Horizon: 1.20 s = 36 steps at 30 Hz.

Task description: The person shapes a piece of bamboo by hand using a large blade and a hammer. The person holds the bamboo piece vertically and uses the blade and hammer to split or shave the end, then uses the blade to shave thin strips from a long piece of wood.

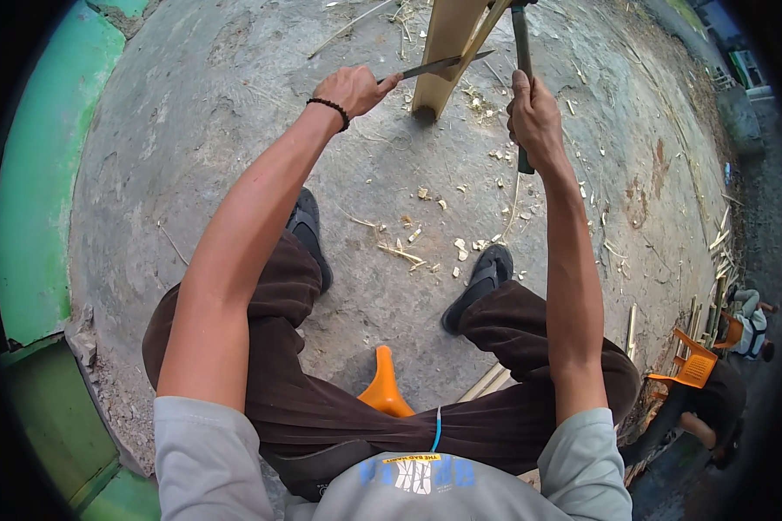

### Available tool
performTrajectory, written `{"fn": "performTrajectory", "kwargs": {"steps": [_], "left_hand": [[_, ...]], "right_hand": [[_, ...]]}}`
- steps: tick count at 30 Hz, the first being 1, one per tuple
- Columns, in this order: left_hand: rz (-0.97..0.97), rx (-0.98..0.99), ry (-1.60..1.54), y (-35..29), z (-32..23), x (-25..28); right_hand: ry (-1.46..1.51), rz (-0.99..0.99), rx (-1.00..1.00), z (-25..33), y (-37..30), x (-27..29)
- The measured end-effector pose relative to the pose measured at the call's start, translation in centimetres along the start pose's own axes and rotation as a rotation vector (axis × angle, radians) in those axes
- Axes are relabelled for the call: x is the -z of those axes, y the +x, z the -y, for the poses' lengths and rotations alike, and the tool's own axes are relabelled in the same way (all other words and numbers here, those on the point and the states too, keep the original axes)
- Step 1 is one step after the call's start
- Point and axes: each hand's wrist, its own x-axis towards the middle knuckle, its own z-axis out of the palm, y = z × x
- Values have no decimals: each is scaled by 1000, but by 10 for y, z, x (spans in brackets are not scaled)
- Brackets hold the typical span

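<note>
My left hand (pixel 354 89) is closed round the handle of a long knife (pixel 432 67). Its blade runs into a split bamboo piece (pixel 443 43) that stands on end in front of me, and the tip pokes out on the right side. To the right of the bamboo, my right hand (pixel 534 119) grips a hammer (pixel 522 42) by its dark green handle. The hammer's head is at the upper edge of the picture, mostly cut off, close to the bamboo's upper part. The bamboo's top is out of view.
Pale wood chips (pixel 462 252) lie scattered on the concrete floor (pixel 148 200) between my shoes. Part of an orange plastic seat (pixel 386 386) shows beneath me. A green panel (pixel 48 200) borders the left. Bamboo strips (pixel 695 321), an orange chair (pixel 695 365) and other people sit at far right.
</note>
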Motion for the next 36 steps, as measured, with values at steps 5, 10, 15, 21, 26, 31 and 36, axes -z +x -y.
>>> {"fn": "performTrajectory", "kwargs": {"steps": [5, 10, 15, 21, 26, 31, 36], "left_hand": [[71, 33, 11, 3, 4, -1], [23, 47, -18, 0, -4, -2], [-21, 13, -58, 1, -13, -16], [-1, -12, -5, 13, -4, -29], [13, 24, -38, 8, -5, -28], [40, 25, -55, 6, -3, -33], [4, 12, -42, 5, -6, -35]], "right_hand": [[338, -212, 375, 77, -26, 38], [130, -292, 421, 40, -34, 2], [-491, 124, 16, 3, -39, -40], [-212, -198, 336, 43, -29, -2], [-538, 137, -52, 2, -32, -43], [-308, 60, 141, 16, -16, -7], [44, -197, 204, 25, -31, -24]]}}
